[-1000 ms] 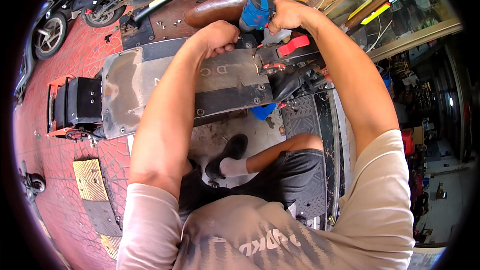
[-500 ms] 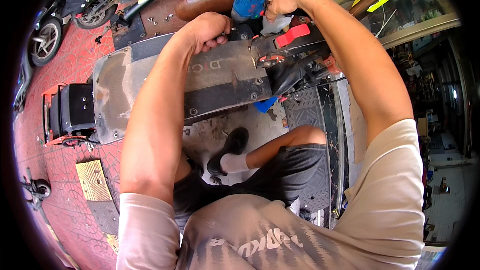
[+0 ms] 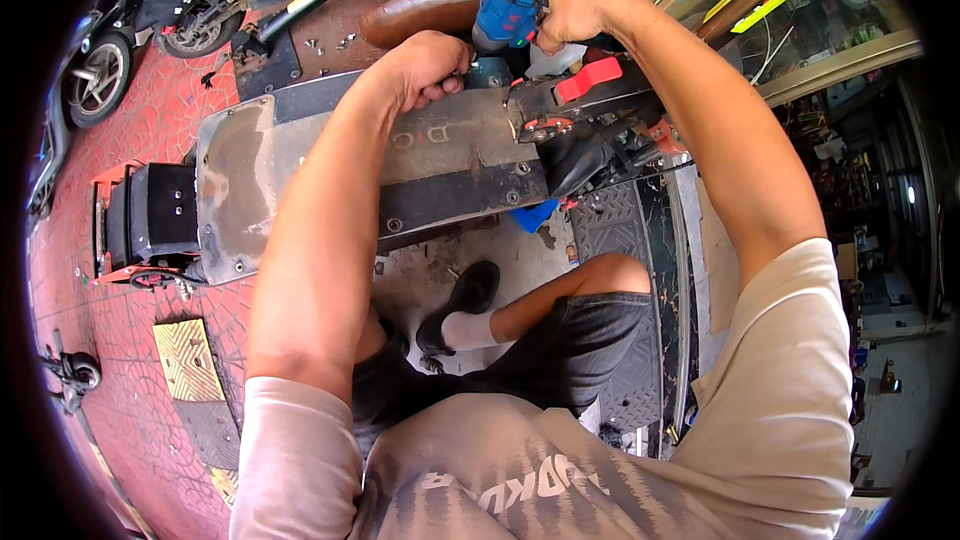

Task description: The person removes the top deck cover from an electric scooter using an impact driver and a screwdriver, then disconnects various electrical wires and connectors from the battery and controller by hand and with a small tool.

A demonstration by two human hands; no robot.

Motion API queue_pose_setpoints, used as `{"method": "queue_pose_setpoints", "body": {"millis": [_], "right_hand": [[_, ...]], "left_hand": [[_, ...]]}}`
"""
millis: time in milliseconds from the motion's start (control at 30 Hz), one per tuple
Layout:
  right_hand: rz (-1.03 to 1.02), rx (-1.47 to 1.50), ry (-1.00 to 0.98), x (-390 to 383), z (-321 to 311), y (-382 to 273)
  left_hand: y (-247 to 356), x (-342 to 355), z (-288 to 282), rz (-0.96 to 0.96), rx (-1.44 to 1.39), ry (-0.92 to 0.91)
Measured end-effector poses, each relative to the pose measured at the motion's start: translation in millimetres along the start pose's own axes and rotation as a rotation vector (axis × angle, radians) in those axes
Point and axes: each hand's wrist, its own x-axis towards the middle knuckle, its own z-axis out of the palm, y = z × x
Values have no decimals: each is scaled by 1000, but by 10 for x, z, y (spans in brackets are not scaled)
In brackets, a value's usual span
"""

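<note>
A long electric scooter deck with a worn dark top and bolts along its edges lies crosswise in front of me. My right hand is wrapped round the grip of a blue cordless driver, its nose pointing down at the deck's far edge. Just left of that nose, my left hand rests at the same edge with curled fingers. Whatever its fingertips pinch, if anything, is hidden. Pale light falls on the black deck corner under the driver. A red lever-like part sits right of it.
Behind the deck is a brown padded seat, with loose screws on the brown surface beside it. A motorbike wheel stands far left on red paving. Right of my legs runs a dark treadplate step. A glass case is at upper right.
The driver has tilted a little and a pale light now shows on the deck corner below it. My left hand has shifted slightly right, along with the whole view.
</note>
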Motion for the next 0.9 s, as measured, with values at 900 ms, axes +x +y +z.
{"method": "queue_pose_setpoints", "body": {"millis": [900], "right_hand": [[108, 5, 68, -239, -103, -231]], "left_hand": [[-3, -36, 14, 69, -100, 24]]}}
